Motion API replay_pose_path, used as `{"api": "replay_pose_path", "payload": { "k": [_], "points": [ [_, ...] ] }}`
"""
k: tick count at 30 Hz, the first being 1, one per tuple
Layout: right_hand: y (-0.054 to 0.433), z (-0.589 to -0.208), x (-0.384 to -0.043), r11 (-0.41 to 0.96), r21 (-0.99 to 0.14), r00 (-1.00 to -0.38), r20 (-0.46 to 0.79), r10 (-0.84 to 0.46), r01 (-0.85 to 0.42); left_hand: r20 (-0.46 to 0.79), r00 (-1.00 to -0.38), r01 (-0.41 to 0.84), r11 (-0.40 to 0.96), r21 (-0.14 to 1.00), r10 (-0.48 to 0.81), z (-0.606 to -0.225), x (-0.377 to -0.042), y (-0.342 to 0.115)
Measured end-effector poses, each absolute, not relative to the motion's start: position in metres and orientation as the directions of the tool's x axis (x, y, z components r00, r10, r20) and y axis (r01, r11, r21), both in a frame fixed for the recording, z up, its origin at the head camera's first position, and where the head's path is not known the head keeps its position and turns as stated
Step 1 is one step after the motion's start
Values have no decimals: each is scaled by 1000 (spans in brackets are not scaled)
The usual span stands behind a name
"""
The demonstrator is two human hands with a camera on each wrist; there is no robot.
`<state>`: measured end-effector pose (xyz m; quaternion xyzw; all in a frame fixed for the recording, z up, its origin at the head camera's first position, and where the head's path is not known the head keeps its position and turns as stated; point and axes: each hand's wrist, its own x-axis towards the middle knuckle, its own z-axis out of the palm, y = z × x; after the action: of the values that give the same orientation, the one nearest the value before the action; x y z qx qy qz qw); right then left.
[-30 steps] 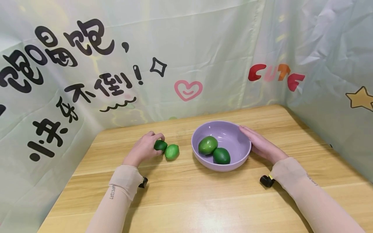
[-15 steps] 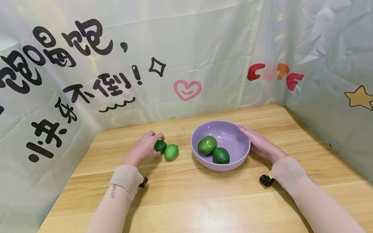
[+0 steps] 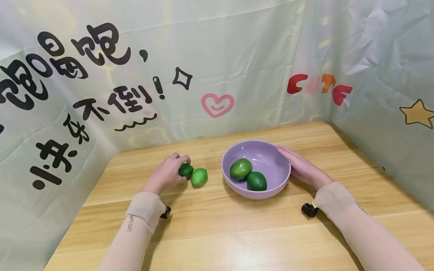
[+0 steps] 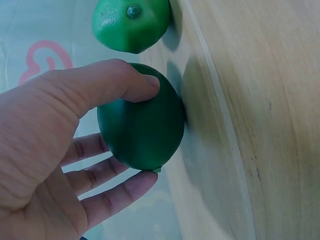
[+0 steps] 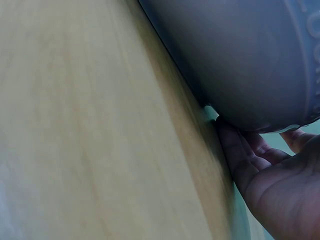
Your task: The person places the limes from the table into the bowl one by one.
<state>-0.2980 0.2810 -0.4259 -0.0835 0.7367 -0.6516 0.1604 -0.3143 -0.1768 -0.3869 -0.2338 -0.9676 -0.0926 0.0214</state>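
Observation:
My left hand [image 3: 167,173] grips a dark green lime [image 4: 140,130] low at the table's left side. In the left wrist view the thumb [image 4: 117,82] lies across one side of it and the fingers reach round the other. Beside it, a brighter green lime [image 3: 199,177] rests on the wood. At right stands a purple bowl [image 3: 274,180], upright, with a mid-green fruit [image 3: 241,168] and a dark green one [image 3: 257,181] inside. Against the bowl's right side, my right hand [image 3: 305,165] lies with fairly straight fingers touching its outer wall, as the right wrist view also shows.
The wooden table [image 3: 217,233] ends at the back against a pale printed cloth [image 3: 251,86], which also hangs along both sides. Small black cameras [image 3: 309,210] sit at both wrists.
Both hands hold nearly the same places. The limes and the bowl have not visibly moved on the table; the head view has shifted very slightly.

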Motion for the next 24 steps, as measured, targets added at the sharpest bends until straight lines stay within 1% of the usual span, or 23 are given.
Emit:
{"api": "replay_pose_path", "payload": {
  "k": [8,24],
  "points": [
    [282,-426,-299,144,-984,-934,-144,-327,101,71,-887,462,870,176,457,-386,-315,-176],
    [281,-425,-298,136,-986,-930,-138,-340,96,101,-876,483,855,189,473,-377,-313,-174]
  ]
}}
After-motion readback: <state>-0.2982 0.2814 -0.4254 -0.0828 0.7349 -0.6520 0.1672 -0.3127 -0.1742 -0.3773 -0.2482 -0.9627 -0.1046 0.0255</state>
